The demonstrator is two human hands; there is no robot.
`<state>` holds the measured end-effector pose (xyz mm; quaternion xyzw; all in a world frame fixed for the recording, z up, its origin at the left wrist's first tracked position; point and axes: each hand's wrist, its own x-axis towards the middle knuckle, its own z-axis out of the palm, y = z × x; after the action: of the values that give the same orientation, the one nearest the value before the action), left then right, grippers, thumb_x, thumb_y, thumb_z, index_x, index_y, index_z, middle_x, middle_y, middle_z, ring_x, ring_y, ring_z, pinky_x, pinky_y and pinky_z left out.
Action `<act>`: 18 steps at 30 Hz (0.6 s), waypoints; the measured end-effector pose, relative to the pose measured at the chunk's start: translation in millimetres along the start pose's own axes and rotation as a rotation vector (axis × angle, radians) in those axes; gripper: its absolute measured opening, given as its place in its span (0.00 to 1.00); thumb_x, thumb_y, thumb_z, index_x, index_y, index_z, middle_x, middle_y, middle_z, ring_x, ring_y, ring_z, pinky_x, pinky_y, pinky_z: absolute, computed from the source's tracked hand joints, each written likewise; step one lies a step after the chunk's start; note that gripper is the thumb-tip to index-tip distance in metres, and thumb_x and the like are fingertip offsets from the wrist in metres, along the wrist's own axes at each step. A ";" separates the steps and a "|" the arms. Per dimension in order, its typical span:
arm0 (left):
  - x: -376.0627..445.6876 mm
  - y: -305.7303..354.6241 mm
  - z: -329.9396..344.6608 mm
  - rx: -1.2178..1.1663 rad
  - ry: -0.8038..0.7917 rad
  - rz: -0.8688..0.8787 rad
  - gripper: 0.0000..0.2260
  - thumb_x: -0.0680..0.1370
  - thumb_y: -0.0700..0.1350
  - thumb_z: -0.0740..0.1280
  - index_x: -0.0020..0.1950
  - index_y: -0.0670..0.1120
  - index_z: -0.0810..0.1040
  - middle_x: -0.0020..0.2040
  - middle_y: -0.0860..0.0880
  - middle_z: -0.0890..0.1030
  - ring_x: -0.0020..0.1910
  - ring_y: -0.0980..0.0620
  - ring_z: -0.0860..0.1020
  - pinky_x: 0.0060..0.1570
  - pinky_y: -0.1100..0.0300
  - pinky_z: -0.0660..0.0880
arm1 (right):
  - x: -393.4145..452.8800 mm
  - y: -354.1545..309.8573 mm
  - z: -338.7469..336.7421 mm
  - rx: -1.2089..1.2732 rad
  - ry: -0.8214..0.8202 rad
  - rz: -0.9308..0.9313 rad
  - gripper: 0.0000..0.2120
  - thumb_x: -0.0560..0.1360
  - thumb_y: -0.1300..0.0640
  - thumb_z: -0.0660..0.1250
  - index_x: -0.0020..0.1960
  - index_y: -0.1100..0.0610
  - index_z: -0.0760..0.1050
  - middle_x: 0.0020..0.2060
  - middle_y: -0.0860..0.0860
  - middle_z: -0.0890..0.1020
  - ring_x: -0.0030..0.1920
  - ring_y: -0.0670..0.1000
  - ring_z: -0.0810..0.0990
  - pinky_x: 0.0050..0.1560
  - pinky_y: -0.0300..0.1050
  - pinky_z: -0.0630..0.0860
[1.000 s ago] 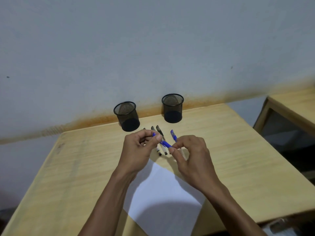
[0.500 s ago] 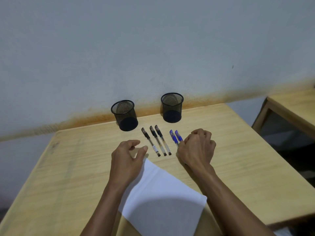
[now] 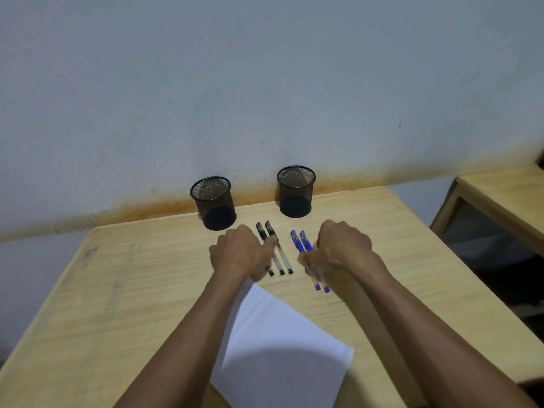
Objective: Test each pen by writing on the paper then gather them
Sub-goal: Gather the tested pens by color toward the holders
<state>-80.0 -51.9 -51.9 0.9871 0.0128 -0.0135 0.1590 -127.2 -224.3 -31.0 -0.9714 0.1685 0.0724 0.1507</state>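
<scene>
Three black pens [image 3: 283, 257] lie side by side on the wooden desk [image 3: 412, 269]. My left hand [image 3: 240, 254] lies over them with its fingers curled across their barrels and hides most of the leftmost one. To their right are two blue pens [image 3: 298, 241], close together. My right hand [image 3: 343, 248] grips them at mid-barrel, so their caps show beyond it and their tips [image 3: 321, 287] stick out toward me. A white sheet of paper [image 3: 282, 337] lies at a slant between my forearms.
Two black mesh pen cups stand at the back of the desk by the wall, one on the left [image 3: 213, 201] and one on the right [image 3: 295, 191]. A second wooden desk [image 3: 506, 195] stands to the right across a dark gap.
A second ago both hands held one blue pen above the desk. It then lay beside the other blue pen. Now my left hand covers the black pens and my right grips the blue pair.
</scene>
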 end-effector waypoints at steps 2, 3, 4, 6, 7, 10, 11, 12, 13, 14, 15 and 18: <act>12.0 15.3 2.5 0.050 -0.073 -0.009 0.24 0.70 0.69 0.63 0.42 0.48 0.75 0.43 0.47 0.80 0.44 0.43 0.78 0.50 0.48 0.76 | 6.6 -9.6 -3.6 -0.097 -0.064 -0.043 0.21 0.69 0.42 0.75 0.41 0.52 0.66 0.38 0.49 0.76 0.38 0.51 0.76 0.42 0.48 0.71; 17.6 21.9 2.4 0.071 -0.102 -0.008 0.22 0.68 0.67 0.66 0.43 0.48 0.76 0.44 0.48 0.80 0.44 0.44 0.78 0.50 0.48 0.77 | 10.2 -13.6 -5.9 -0.134 -0.074 -0.069 0.19 0.69 0.45 0.76 0.42 0.53 0.68 0.38 0.50 0.75 0.40 0.52 0.77 0.42 0.48 0.71; 22.7 28.0 1.8 0.085 -0.125 -0.005 0.19 0.66 0.63 0.68 0.43 0.49 0.76 0.44 0.48 0.80 0.43 0.44 0.78 0.48 0.49 0.77 | 14.6 -16.6 -8.0 -0.161 -0.081 -0.091 0.18 0.69 0.48 0.76 0.46 0.54 0.69 0.38 0.50 0.74 0.42 0.54 0.78 0.42 0.48 0.72; 31.7 37.4 2.3 0.087 -0.173 -0.011 0.14 0.63 0.54 0.72 0.43 0.47 0.76 0.45 0.48 0.80 0.43 0.44 0.78 0.44 0.52 0.77 | 23.7 -20.5 -12.0 -0.196 -0.097 -0.127 0.17 0.68 0.53 0.75 0.51 0.56 0.72 0.37 0.51 0.73 0.43 0.56 0.79 0.41 0.47 0.73; 35.0 40.7 3.4 0.089 -0.192 -0.012 0.15 0.63 0.51 0.73 0.45 0.46 0.76 0.46 0.48 0.80 0.44 0.44 0.78 0.42 0.53 0.77 | 27.8 -21.5 -13.6 -0.220 -0.104 -0.145 0.18 0.66 0.53 0.76 0.51 0.56 0.73 0.37 0.51 0.73 0.42 0.56 0.80 0.40 0.47 0.73; 40.2 43.8 10.7 0.132 -0.201 0.011 0.19 0.67 0.50 0.72 0.54 0.47 0.73 0.52 0.46 0.79 0.49 0.43 0.78 0.42 0.54 0.76 | 36.8 -22.0 -12.5 -0.285 -0.128 -0.184 0.19 0.64 0.52 0.78 0.47 0.56 0.73 0.36 0.51 0.75 0.40 0.56 0.79 0.40 0.46 0.75; 40.5 43.0 14.1 0.147 -0.191 0.027 0.18 0.69 0.50 0.71 0.56 0.46 0.73 0.52 0.46 0.79 0.50 0.43 0.78 0.42 0.54 0.75 | 39.3 -21.2 -10.4 -0.297 -0.119 -0.192 0.17 0.65 0.53 0.77 0.46 0.57 0.72 0.37 0.51 0.76 0.40 0.56 0.78 0.40 0.46 0.75; 40.1 41.8 16.6 0.163 -0.174 0.042 0.17 0.71 0.49 0.70 0.57 0.46 0.74 0.52 0.46 0.78 0.50 0.43 0.77 0.42 0.54 0.74 | 41.9 -20.2 -7.9 -0.306 -0.107 -0.199 0.15 0.67 0.54 0.76 0.47 0.57 0.72 0.40 0.53 0.78 0.40 0.57 0.78 0.40 0.46 0.74; 39.2 40.5 18.4 0.177 -0.154 0.058 0.15 0.72 0.47 0.69 0.57 0.45 0.74 0.51 0.46 0.78 0.48 0.43 0.76 0.42 0.55 0.73 | 44.2 -19.0 -5.5 -0.307 -0.100 -0.204 0.13 0.69 0.55 0.74 0.47 0.57 0.72 0.44 0.54 0.80 0.41 0.58 0.77 0.41 0.46 0.74; 38.4 38.7 20.2 0.178 -0.133 0.067 0.14 0.73 0.46 0.67 0.57 0.44 0.75 0.51 0.46 0.78 0.46 0.44 0.75 0.41 0.55 0.72 | 46.0 -17.0 -2.8 -0.300 -0.108 -0.205 0.11 0.70 0.56 0.72 0.48 0.57 0.72 0.47 0.55 0.81 0.41 0.58 0.77 0.42 0.47 0.74; 37.2 36.7 22.6 0.154 -0.108 0.063 0.14 0.74 0.45 0.66 0.58 0.43 0.75 0.53 0.45 0.79 0.45 0.44 0.74 0.41 0.55 0.72 | 46.7 -14.8 -0.8 -0.279 -0.125 -0.202 0.10 0.72 0.56 0.70 0.50 0.57 0.73 0.49 0.56 0.81 0.42 0.59 0.77 0.42 0.47 0.74; 34.9 27.0 26.1 -0.076 -0.014 0.013 0.13 0.76 0.47 0.64 0.58 0.44 0.74 0.52 0.44 0.79 0.46 0.44 0.77 0.41 0.54 0.72 | 41.4 -4.0 2.3 -0.146 -0.161 -0.153 0.11 0.75 0.54 0.66 0.55 0.57 0.74 0.50 0.56 0.79 0.44 0.57 0.77 0.44 0.48 0.74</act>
<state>-44.9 -84.9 -69.3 0.9803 0.0056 -0.0190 0.1964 -87.4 -232.6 -40.0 -0.9809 0.0755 0.1504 0.0977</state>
